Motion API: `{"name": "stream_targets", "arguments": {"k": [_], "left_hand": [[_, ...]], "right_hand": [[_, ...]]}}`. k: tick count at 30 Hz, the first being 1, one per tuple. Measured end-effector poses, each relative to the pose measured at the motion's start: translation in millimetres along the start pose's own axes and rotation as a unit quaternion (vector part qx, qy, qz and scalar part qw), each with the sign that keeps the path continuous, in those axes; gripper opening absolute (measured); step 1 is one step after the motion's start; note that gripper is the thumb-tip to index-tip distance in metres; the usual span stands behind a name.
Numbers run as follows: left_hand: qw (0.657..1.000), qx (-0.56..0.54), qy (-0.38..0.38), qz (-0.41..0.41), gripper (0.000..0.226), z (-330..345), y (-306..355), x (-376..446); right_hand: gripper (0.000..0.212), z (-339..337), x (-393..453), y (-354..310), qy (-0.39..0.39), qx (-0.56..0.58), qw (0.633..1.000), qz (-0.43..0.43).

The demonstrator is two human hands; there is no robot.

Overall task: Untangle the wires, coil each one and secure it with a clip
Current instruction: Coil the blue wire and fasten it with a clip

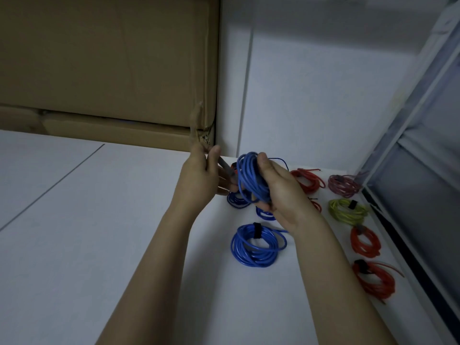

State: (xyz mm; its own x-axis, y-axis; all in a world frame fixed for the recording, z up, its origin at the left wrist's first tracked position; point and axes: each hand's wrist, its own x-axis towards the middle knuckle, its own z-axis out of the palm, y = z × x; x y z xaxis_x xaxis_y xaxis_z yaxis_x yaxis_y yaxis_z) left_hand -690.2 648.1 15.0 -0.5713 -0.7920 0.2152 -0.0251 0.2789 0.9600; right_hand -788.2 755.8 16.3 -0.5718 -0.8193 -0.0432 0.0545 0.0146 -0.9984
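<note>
My right hand [278,188] grips a coil of blue wire [249,178] held upright above the table. My left hand [201,178] pinches a dark strap [225,166] that runs from its fingers to the coil. On the white table [99,232] lie finished coils with black straps: a blue one [258,245] in front, a yellow-green one [347,211] and two orange-red ones [366,241] [374,280] along the right edge. Further blue coils [236,199] lie partly hidden under my hands.
A red coil [308,179] and a pinkish coil [343,185] lie near the wall at the back right. A large cardboard box [107,70] stands at the back left. A metal-framed panel [410,195] borders the table's right edge.
</note>
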Motion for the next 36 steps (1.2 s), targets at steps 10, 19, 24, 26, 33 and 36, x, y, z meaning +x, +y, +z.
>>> {"name": "stream_targets", "arguments": {"k": [10, 19, 24, 26, 33, 36], "left_hand": [[0.999, 0.031, 0.022, -0.017, 0.018, -5.6, 4.1, 1.7], [0.988, -0.112, 0.019, -0.1, 0.023, -7.6, 11.4, -1.0], [0.97, -0.175, -0.019, -0.166, 0.032, -9.0, 11.6, 0.0], [0.965, -0.19, -0.048, -0.173, 0.033, -8.5, 12.1, -0.5], [0.946, -0.239, -0.154, -0.158, 0.027, -4.2, 11.0, 0.8], [0.942, -0.246, -0.169, -0.155, 0.043, -2.7, 9.5, 2.0]], "right_hand": [[0.038, 3.0, -2.3, 4.2, -0.061, -0.088, 0.994, 0.014], [0.029, 8.5, -3.9, 4.4, -0.024, -0.179, 0.982, -0.058], [0.025, 9.1, -3.3, 4.7, -0.011, -0.203, 0.976, -0.082], [0.025, 7.7, -3.0, 3.7, -0.007, -0.2, 0.977, -0.077], [0.023, -0.4, 0.9, 0.6, 0.072, -0.212, 0.968, -0.109], [0.027, -2.6, 4.0, 3.2, 0.107, -0.23, 0.96, -0.122]]}}
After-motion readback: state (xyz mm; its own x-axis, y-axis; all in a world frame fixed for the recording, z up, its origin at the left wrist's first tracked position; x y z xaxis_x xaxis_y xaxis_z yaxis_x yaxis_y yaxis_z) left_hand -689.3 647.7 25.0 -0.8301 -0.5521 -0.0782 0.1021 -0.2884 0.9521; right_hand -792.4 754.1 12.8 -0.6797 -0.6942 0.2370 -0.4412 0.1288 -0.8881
